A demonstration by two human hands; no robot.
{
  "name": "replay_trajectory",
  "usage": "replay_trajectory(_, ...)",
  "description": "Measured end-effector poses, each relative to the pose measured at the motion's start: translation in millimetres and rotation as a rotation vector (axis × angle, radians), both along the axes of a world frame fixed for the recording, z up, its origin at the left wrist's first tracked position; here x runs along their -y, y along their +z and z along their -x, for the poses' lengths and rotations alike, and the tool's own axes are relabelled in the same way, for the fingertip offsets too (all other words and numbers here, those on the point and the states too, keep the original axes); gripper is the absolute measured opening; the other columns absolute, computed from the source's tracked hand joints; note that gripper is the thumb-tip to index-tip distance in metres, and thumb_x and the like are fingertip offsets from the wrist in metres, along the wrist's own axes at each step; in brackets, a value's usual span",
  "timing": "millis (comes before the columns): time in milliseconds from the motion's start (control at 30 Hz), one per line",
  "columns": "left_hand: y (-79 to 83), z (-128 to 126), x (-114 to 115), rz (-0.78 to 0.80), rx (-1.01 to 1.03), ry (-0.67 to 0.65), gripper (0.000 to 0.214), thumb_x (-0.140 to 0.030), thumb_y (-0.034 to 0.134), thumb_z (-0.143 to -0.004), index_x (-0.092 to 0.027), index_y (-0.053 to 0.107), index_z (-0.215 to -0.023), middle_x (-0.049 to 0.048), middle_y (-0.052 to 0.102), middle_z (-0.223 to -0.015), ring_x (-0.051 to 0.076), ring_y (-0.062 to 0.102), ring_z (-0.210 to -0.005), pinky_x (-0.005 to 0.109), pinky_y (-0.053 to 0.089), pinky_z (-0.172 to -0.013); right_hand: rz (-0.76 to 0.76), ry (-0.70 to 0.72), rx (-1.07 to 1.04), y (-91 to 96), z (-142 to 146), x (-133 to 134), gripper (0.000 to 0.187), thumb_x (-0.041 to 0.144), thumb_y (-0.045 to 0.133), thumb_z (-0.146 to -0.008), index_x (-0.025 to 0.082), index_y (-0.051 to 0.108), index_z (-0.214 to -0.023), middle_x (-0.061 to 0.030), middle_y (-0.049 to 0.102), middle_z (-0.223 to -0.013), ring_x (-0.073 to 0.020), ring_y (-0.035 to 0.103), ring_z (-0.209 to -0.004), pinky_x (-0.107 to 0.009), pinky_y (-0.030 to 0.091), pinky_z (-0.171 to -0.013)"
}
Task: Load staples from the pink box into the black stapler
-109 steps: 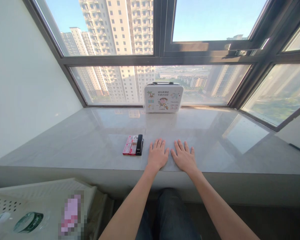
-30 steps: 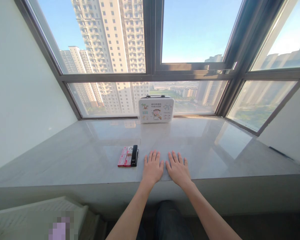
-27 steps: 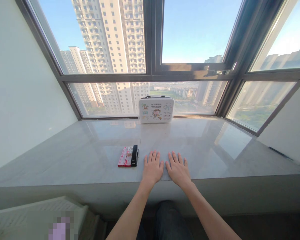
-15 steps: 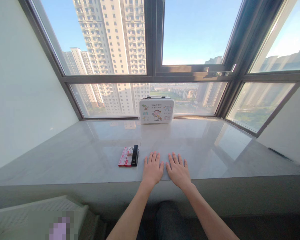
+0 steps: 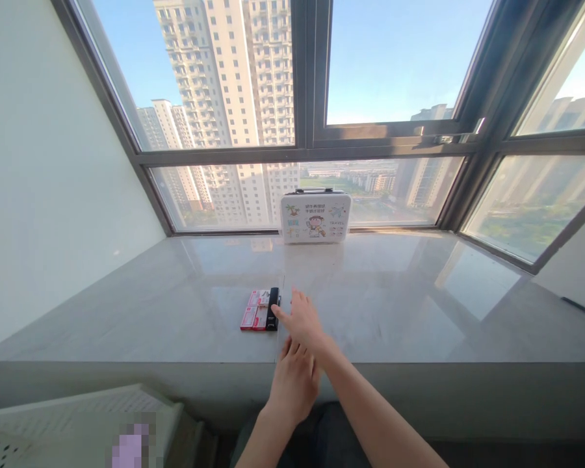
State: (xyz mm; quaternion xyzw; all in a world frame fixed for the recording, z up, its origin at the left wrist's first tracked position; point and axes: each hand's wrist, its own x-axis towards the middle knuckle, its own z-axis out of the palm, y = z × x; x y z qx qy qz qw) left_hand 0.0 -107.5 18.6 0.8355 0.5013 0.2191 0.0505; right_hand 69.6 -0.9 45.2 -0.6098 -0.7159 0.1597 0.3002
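A black stapler (image 5: 272, 318) lies on the marble sill, along the right side of several small red-and-white boxes (image 5: 256, 316), which look like staple boxes. My right hand (image 5: 305, 318) reaches across to the left, thumb and fingers apart and holding nothing. Its thumb overlaps the stapler in view; whether it touches I cannot tell. Below the right wrist, my left hand (image 5: 295, 380) rests at the sill's front edge, fingers slightly bent, with nothing seen in it. The right hand and wrist partly cover its fingertips.
A white carry case (image 5: 316, 221) with cartoon prints and a dark handle stands upright against the window (image 5: 224, 195). At the lower left is a pale perforated basket-like thing (image 5: 166, 416) with a blurred purple patch. A dark thin strip (image 5: 582, 308) lies at the right wall.
My right hand has left the sill's middle and swung left over the left hand toward the stapler. My left hand has drawn back to the front edge. The view has shifted slightly.
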Motion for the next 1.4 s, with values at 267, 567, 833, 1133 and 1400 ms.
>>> replay_trajectory(267, 29.0, 20, 10, 0.097, 0.210, 0.078, 0.030, -0.026, 0.037, -0.101, -0.028, 0.066, -0.111, 0.0053, 0.070, -0.112, 0.024, 0.063, -0.110, 0.039, 0.049, -0.094, 0.028, 0.196, 0.096, 17.3, -9, -43, 0.046, 0.037, 0.068, -0.078, 0.021, 0.065, -0.120, -0.0093, 0.064, -0.114, -0.0260, 0.055, -0.106, -0.032, 0.042, -0.086)
replay_trajectory(567, 3.4, -8, -51, -0.121, 0.066, 0.070, 0.043, -0.035, 0.051, -0.096, -0.029, 0.051, -0.138, 0.0074, 0.048, -0.147, 0.030, 0.040, -0.137, 0.050, 0.036, -0.111, -0.120, 0.074, 0.030, 6.5, -92, 0, 0.039, 0.033, 0.065, -0.083, 0.027, 0.068, -0.121, -0.0071, 0.068, -0.114, -0.0235, 0.060, -0.106, -0.038, 0.033, -0.105)
replay_trajectory(833, -8.4, 2, -59, -0.114, -0.009, 0.158, 0.049, -0.043, 0.043, -0.099, -0.030, 0.042, -0.146, 0.0063, 0.040, -0.155, 0.029, 0.034, -0.143, 0.051, 0.030, -0.115, -0.143, -0.183, -0.804, 7.2, -86, -16, 0.032, 0.044, 0.066, -0.078, 0.024, 0.070, -0.103, -0.0027, 0.073, -0.099, -0.0210, 0.065, -0.092, -0.031, 0.049, -0.084)
replay_trajectory(1133, 0.3, 12, -57, -0.236, 0.101, 0.247, 0.040, -0.034, 0.047, -0.096, -0.019, 0.048, -0.134, 0.0113, 0.044, -0.149, 0.029, 0.031, -0.144, 0.052, 0.025, -0.118, 0.151, -0.226, -1.440, -27.3, -151, 20, 0.030, 0.052, 0.051, -0.088, 0.025, 0.057, -0.101, -0.0069, 0.070, -0.111, -0.0232, 0.067, -0.108, -0.040, 0.060, -0.088)
replay_trajectory(1400, 4.7, 64, -30, -0.267, 0.017, 0.609, 0.035, -0.031, 0.053, -0.093, -0.023, 0.062, -0.126, 0.0136, 0.046, -0.141, 0.035, 0.036, -0.136, 0.059, 0.024, -0.114, 0.361, -0.072, -0.774, -27.6, -151, 51, 0.033, 0.047, 0.056, -0.088, 0.021, 0.061, -0.109, -0.0049, 0.070, -0.089, -0.0154, 0.067, -0.066, -0.026, 0.054, -0.057)
